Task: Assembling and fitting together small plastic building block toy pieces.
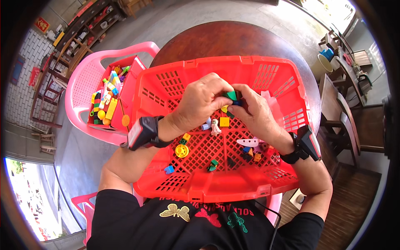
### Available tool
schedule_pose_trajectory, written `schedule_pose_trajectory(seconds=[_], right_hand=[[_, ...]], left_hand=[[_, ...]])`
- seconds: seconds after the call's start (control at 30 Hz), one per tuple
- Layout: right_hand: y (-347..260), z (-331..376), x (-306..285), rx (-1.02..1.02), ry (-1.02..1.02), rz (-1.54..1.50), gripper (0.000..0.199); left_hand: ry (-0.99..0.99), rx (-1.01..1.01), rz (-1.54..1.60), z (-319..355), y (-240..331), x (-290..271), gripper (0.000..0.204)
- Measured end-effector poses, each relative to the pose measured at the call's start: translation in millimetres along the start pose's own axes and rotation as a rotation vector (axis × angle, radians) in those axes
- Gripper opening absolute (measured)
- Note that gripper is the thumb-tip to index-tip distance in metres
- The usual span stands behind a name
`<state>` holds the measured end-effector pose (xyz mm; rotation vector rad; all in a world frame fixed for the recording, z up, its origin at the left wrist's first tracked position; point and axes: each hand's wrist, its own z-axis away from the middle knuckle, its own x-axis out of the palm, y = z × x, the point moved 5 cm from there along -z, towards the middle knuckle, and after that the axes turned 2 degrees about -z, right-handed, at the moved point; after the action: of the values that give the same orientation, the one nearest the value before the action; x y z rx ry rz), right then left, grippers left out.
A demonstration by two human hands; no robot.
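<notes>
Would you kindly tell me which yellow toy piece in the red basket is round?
The wheel-like yellow piece, toward the left in the red basket; it alone is plainly circular, whereas the yellow block near the middle has corners.

We log: bright daylight; glare-whitened upper-right opening (331, 12) and lower-left opening (29, 200); sheen on table (233, 37); bent, black-rimmed fisheye edges.

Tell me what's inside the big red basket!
The red basket holds a yellow wheel, yellow block, whitish figure, blue block and more pieces. The left hand and right hand hide what's beneath them.
</notes>
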<state>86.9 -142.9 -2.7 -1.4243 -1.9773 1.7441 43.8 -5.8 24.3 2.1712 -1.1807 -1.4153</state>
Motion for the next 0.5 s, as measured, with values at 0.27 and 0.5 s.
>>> schedule_pose_trajectory(seconds=[0.27, 0.5], right_hand=[[13, -2, -5, 0.362, -0.148, -0.586, 0.035], [-1, -6, -15, -0.042, 0.022, -0.151, 0.023]], left_hand=[[0.073, -0.262, 0.377, 6, -22, 9, 0.013], [-0.099, -0.422, 0.648, 7, -28, 15, 0.051]])
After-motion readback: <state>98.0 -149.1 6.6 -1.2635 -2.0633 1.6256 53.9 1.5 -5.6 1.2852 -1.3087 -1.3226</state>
